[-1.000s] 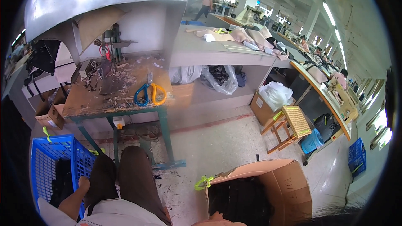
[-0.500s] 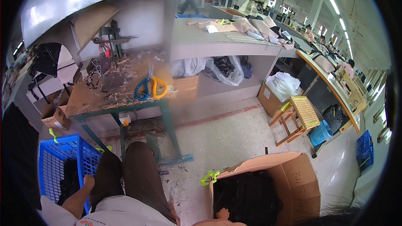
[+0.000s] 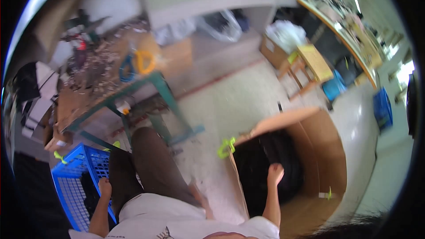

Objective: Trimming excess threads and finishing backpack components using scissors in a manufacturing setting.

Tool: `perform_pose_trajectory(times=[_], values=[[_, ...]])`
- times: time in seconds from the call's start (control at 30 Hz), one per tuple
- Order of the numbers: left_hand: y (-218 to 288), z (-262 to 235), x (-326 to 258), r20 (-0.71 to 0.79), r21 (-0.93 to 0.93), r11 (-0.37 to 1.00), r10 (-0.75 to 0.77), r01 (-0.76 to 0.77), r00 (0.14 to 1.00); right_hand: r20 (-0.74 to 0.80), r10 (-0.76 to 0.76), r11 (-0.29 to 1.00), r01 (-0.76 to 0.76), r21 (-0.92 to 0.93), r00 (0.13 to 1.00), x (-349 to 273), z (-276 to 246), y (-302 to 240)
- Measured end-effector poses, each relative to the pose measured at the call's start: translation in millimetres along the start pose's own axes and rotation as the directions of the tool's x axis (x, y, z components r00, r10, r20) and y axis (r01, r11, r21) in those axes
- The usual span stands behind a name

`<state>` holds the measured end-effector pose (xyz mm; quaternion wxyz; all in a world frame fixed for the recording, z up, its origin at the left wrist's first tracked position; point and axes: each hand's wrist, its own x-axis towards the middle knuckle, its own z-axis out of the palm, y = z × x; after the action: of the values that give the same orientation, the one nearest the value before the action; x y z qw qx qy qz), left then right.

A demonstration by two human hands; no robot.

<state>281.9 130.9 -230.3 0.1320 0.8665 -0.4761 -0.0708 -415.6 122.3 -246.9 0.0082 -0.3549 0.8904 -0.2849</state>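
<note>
My left hand (image 3: 105, 186) is closed at the near rim of a blue plastic basket (image 3: 71, 186), beside my left thigh. Black pieces (image 3: 90, 192) lie inside this basket. On my other side stands an open cardboard box (image 3: 325, 159), holding a dark heap of black pieces (image 3: 253, 170) that look soft. My right hand (image 3: 276, 173) reaches into the box with its fingers curled against the heap. Blur and the dark pieces hide what those fingers hold.
A work table (image 3: 68, 113) with green legs carries scraps and scissors with blue and yellow handles (image 3: 144, 62). A woven-top stool (image 3: 315, 64) stands beyond the box, near a light blue bin (image 3: 334, 86). Green tape (image 3: 226, 147) sticks to the box's edge.
My right hand has moved forward and right over the black pieces in the box. My left hand stays at the basket's rim. The view has tipped downward and blurred.
</note>
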Motion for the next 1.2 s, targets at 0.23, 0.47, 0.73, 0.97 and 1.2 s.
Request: perform_pose_trajectory(times=[0.23,0.47,0.73,0.97,1.2], values=[[163.7,-45.4,-0.1,0.093,-0.425,0.831,0.435,-0.359,0.896,-0.229,0.064,0.856,0.065,0.514,0.971,-47.2,-116.9,-177.5],[331.6,-95.5,-46.2,0.342,-0.89,0.401,0.902,-0.217,0.262,-0.204,-0.444,0.523,0.437,0.732,0.872,-139.9,-162.5,-279.7],[308.5,-107.3,-40.6,0.367,-0.497,0.09,0.923,0.863,0.114,-0.145,-0.7,0.018,0.22,0.975,0.699,-187.3,-153.6,-368.3],[290.0,-102.0,-11.0,0.75,-0.496,0.407,0.646,0.768,0.142,0.147,-0.907,0.065,-0.212,0.975,0.395,-261.3,-135.0,-413.0],[249.7,-72.9,-4.7,0.708,-0.706,0.545,0.529,0.452,0.469,0.312,-0.915,0.214,-0.35,0.912,0.254,-291.7,-131.0,-421.8]])
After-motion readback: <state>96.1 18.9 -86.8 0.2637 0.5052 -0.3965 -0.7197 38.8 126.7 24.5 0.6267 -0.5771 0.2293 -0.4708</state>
